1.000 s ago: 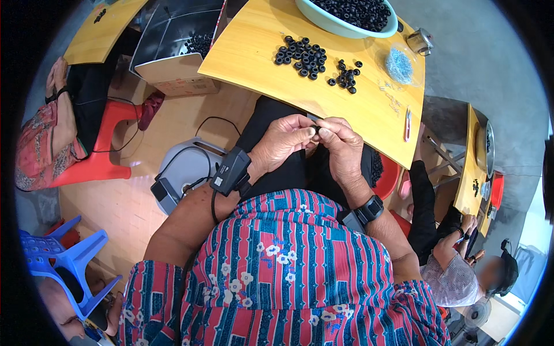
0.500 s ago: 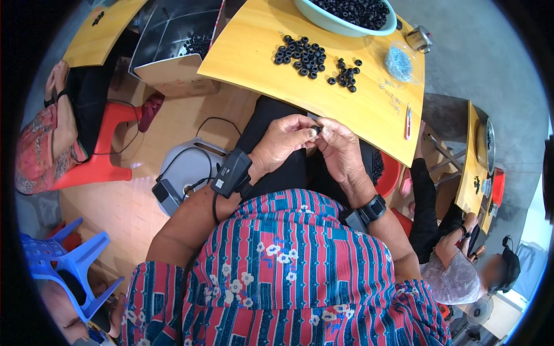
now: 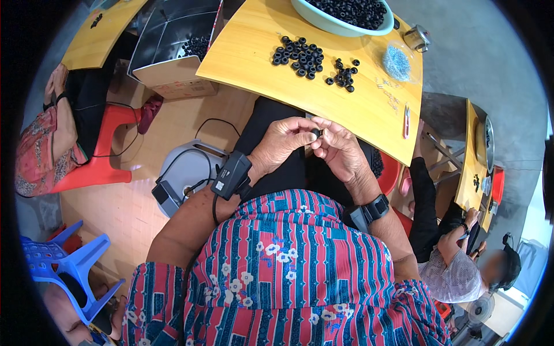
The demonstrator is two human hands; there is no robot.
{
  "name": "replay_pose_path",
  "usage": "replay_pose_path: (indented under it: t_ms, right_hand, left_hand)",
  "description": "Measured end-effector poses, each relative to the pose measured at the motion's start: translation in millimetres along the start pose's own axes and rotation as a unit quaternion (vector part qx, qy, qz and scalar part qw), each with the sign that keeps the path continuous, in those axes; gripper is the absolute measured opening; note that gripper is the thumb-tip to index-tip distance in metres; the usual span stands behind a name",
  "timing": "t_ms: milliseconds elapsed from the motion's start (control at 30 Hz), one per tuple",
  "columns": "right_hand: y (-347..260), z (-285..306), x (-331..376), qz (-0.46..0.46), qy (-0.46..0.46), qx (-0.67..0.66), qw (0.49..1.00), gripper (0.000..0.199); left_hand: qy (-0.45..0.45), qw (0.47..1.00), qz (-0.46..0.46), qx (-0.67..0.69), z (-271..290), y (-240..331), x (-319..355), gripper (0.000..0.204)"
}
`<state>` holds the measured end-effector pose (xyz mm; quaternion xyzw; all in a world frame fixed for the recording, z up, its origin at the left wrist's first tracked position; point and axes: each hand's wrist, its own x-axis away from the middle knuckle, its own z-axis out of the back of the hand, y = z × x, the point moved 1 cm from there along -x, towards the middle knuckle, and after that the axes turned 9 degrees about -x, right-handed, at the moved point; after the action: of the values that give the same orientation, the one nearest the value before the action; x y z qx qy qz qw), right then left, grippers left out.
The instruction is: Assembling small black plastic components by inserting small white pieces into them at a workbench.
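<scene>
A small black ring-shaped piece [image 3: 315, 132] is pinched between my two hands, just off the near edge of the yellow table [image 3: 254, 63]. My left hand [image 3: 281, 142] grips it with thumb and forefinger. My right hand [image 3: 340, 149] meets it from the other side, thumb and fingers closed at the piece; whether something tiny is also in those fingers I cannot make out. Beyond my hands lie a larger group of black ring pieces [image 3: 299, 56] and a smaller group [image 3: 343, 75]. Small clear bits [image 3: 388, 95] are scattered to their right.
A pale green basin [image 3: 340, 26] of black pieces stands at the far edge, near a bag of bluish bits [image 3: 397, 62] and a metal cup [image 3: 416, 38]. Red-handled snips [image 3: 407, 121] lie at right. A red tub [image 3: 390, 173] is below the table. Other people sit on both sides.
My right hand has shifted slightly, its fingers turning around the black piece. The left hand stays nearly still, and the view has moved a little.
</scene>
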<state>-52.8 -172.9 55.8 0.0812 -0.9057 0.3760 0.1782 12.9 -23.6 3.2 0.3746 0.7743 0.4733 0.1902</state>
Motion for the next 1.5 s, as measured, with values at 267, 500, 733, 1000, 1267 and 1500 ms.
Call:
replay_pose_path:
  t_ms: [267, 500, 733, 1000, 1267, 1500]
  right_hand:
    - [-1, 8, -1, -0.01, 0.009, 0.021, 1.0, 0.036]
    - [1, 16, -1, -0.009, -0.001, 0.033, 0.999, 0.036]
    - [5, 21, -2, -0.078, -0.03, -0.024, 0.996, 0.036]
    - [-2, 24, -1, -0.134, -0.04, 0.015, 0.99, 0.028]
    - [-4, 24, -1, -0.118, -0.033, 0.048, 0.991, 0.029]
    - [-15, 28, -4, -0.133, -0.015, 0.149, 0.98, 0.028]
  left_hand:
    - [0.02, 0.994, -0.02, -0.104, -6, 12, 4, 0.018]
    - [0.054, 0.933, -0.097, -0.342, -6, 27, 4, 0.015]
    - [0.049, 0.951, -0.104, -0.289, -1, 22, 5, 0.017]
    - [0.05, 0.95, -0.106, -0.29, 1, 17, 4, 0.018]
    - [0.041, 0.95, -0.102, -0.293, 2, 15, 3, 0.017]
    - [0.017, 0.948, -0.092, -0.306, 1, 18, 3, 0.016]
